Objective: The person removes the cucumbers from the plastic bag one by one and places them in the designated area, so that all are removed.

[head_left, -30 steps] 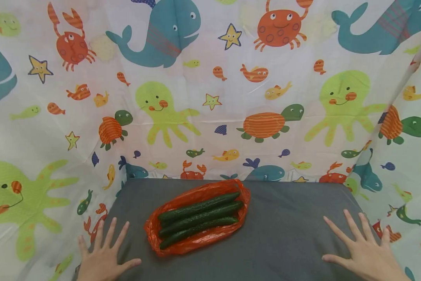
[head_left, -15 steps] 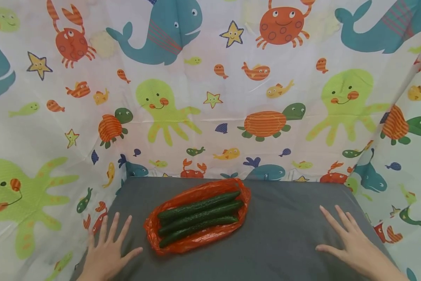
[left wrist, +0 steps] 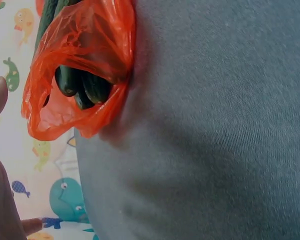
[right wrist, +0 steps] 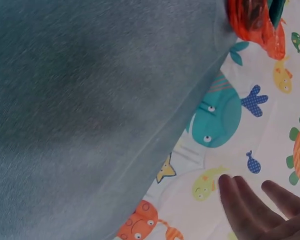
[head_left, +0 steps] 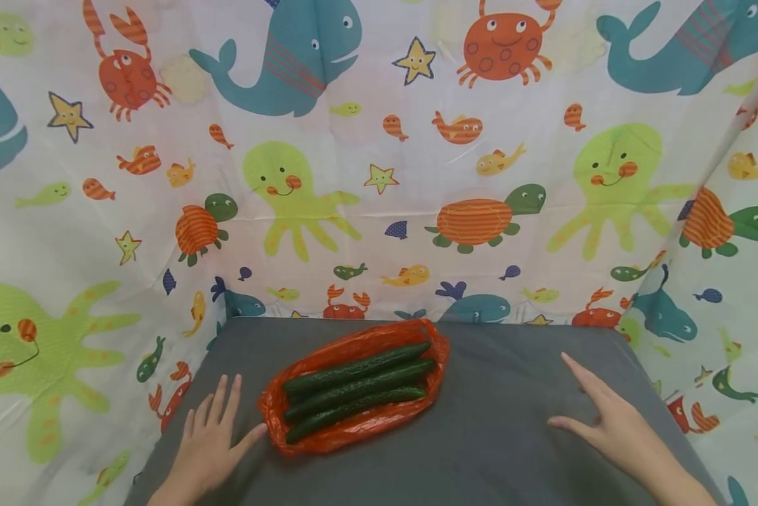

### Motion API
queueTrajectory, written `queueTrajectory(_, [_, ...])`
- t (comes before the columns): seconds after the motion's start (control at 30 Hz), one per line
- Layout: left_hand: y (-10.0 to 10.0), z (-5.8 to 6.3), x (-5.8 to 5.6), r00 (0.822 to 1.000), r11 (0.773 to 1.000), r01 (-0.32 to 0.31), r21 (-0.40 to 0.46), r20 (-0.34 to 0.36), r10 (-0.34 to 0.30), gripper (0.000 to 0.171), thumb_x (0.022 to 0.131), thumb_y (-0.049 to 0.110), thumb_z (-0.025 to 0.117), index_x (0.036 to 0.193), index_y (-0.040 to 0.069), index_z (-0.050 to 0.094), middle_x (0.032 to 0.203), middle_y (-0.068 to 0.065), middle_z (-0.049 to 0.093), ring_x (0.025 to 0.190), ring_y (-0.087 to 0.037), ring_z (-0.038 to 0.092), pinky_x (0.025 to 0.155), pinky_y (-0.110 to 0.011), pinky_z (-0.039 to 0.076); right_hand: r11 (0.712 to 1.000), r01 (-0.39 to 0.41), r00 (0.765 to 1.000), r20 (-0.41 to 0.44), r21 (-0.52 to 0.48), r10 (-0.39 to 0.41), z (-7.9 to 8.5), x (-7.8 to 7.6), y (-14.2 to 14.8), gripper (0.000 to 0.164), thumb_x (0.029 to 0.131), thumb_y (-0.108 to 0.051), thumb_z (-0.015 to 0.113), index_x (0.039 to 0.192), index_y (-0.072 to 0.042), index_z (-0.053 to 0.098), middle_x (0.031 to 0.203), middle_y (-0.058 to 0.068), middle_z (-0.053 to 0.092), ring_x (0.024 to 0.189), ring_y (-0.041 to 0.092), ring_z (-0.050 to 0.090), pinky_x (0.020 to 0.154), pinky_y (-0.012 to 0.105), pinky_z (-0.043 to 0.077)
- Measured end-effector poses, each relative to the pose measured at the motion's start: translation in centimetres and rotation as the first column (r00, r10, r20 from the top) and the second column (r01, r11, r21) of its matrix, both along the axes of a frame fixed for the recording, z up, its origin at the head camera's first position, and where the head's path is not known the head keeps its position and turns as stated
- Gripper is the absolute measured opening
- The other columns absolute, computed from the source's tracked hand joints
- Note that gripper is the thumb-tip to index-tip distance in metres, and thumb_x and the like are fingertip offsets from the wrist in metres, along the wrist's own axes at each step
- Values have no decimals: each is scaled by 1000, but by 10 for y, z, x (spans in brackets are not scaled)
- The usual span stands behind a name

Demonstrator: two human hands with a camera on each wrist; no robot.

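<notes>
Left hand (head_left: pixel 206 444) and right hand (head_left: pixel 615 429) hovering empty and outstretched, flanking crinkled orange bag (head_left: pixel 367 429) of dark-green cucumbers (head_left: pixel 361 386)

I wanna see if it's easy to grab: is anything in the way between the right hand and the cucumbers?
Just the edge of the orange plastic bag, at the end facing the right hand; it goes around the cucumbers. Nothing else visible stands between them on the grey table.
</notes>
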State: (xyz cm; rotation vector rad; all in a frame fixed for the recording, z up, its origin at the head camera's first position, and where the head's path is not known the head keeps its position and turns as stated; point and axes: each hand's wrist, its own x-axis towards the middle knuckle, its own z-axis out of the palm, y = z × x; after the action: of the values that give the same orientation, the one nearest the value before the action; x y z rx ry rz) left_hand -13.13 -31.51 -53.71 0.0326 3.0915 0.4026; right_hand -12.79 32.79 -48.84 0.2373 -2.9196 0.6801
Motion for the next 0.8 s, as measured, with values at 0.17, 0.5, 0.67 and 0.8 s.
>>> queueTrajectory(0.17, [6,2,-5,998,998,5,62,69,-9,101,95,75,41,161,24,-16,168,-20,-3,127,-64,40,94,-75,36,1000,-8,992,-122,-24,5,-1,-2,-9,112,69,-56,87,160,-30,29,141,19,56,96,29,69,58,28,52])
queueTrajectory(0.5, [20,6,-15,992,922,-46,385,128,-4,89,99,67,43,158,38,-17,170,-12,-1,151,-47,15,106,-75,26,997,-41,956,-294,-72,18,-5,-4,-23,111,62,-36,97,157,-24,39,141,17,56,80,16,72,71,48,57])
queueTrajectory(0.67, [28,7,-17,991,881,-96,464,130,39,85,101,65,41,158,38,-16,169,-14,4,150,-45,22,110,-72,24,993,-34,955,-296,-115,-1,-5,-5,-29,115,61,-31,98,158,-24,36,140,16,57,80,17,72,65,36,57])
queueTrajectory(0.8, [33,8,-17,985,859,-155,487,143,97,87,100,65,43,161,33,-10,163,-21,26,124,-43,59,101,-65,41,986,-48,961,-278,-159,2,-6,-4,-34,116,62,-25,98,159,-23,35,139,17,58,80,21,73,58,25,53])
